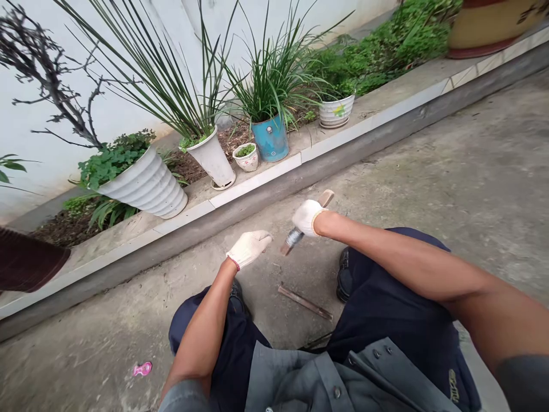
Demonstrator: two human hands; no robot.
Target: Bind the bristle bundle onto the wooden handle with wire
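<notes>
My right hand (307, 217), in a white knit glove, is wrapped round a wooden stick (327, 198) that slants across the palm. Silvery wire (294, 237) is coiled round the stick's lower part, just below the glove. To the left, my left hand (249, 248), gloved too, hovers a short way from the coil with its fingers pressed together. Whatever those fingers may pinch is too small to make out. A second narrow strip of wood (305, 302) lies on the concrete between my feet.
A low tiled kerb (257, 191) runs diagonally ahead, carrying a ribbed white pot (146, 183), a tall white pot (213, 157), a small cup-like pot (246, 157), a blue pot (271, 139) and a white bowl (337, 111). A pink piece (143, 369) lies on the ground at lower left.
</notes>
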